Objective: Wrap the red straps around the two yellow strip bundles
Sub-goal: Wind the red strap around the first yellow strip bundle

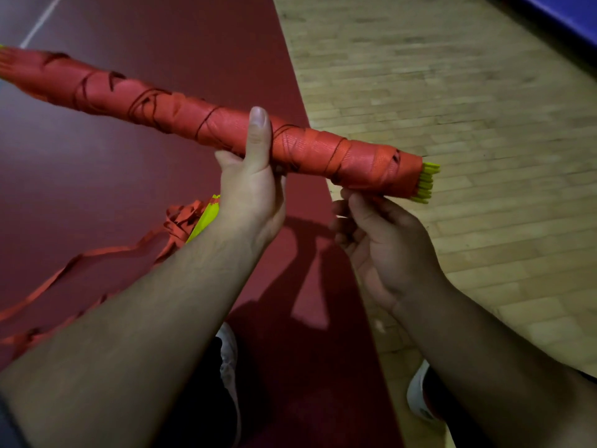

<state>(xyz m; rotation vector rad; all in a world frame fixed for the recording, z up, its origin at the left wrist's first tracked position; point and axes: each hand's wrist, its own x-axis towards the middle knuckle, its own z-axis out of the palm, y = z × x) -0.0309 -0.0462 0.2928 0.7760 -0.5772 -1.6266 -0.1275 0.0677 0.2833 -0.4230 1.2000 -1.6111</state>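
Observation:
A long bundle of yellow strips (426, 182) is held in the air, running from the far left to the centre right. Red strap (181, 108) covers almost its whole length, and only the yellow tips stick out at the right end. My left hand (252, 182) grips the bundle near its middle, thumb up over the top. My right hand (378, 234) is under the right end, fingers curled and touching the lowest wrap. On the floor behind my left forearm lies a second yellow bundle (206, 218), mostly hidden, with loose red strap (97, 257) trailing left.
I stand where a dark red floor mat (161, 33) meets pale wooden flooring (452, 92). My two shoes (229, 357) show at the bottom. A blue edge (555, 11) runs along the top right corner. A white line crosses the mat at top left.

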